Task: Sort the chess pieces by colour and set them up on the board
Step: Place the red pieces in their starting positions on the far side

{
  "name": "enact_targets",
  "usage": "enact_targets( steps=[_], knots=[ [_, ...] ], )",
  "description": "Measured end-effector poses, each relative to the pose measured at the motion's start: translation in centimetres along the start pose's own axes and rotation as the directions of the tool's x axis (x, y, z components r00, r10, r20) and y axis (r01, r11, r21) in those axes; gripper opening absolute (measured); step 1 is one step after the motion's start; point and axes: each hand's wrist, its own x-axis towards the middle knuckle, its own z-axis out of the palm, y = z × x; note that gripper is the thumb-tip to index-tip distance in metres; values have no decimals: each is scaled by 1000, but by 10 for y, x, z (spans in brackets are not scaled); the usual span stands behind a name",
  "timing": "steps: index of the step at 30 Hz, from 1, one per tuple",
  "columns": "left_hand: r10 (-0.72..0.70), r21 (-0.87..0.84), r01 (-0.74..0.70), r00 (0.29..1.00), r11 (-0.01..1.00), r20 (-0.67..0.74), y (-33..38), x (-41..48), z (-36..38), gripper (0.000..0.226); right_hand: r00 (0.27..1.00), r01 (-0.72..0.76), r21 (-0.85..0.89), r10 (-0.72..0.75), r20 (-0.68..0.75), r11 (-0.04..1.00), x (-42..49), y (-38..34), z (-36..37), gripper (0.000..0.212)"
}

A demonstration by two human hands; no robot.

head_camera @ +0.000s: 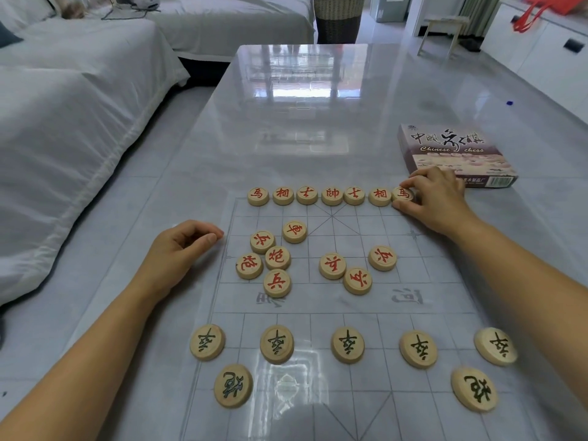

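Observation:
A thin printed board (334, 316) lies flat on the glossy table. Several round wooden pieces with red characters form a row (332, 196) along its far edge. My right hand (436, 198) pinches the rightmost red piece (402, 194) of that row, which rests on the board. Loose red pieces lie mid-board in two clusters, one at the left (273, 259) and one at the right (359, 268). Black-lettered pieces (347, 345) stand in a near row, with two more (233, 386) (474, 389) closer to me. My left hand (181, 249) rests curled by the board's left edge, holding nothing visible.
A Chinese chess box (451, 154) lies on the table just behind my right hand. A white covered sofa (63, 106) runs along the left. A woven basket (339, 17) and a small stool (445, 30) stand beyond the table's far end.

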Motion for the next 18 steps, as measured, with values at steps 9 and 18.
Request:
enact_targets(
  steps=[9,18],
  knots=[
    [-8,-10,8,1000,1000,6,0,-1,-1,19,999,-25,9,25,28,1000,-3,2,-3,46],
    [-20,3,20,1000,1000,-4,3,-1,0,16,991,-101,154,113,-73,983,-14,5,-11,62]
  ],
)
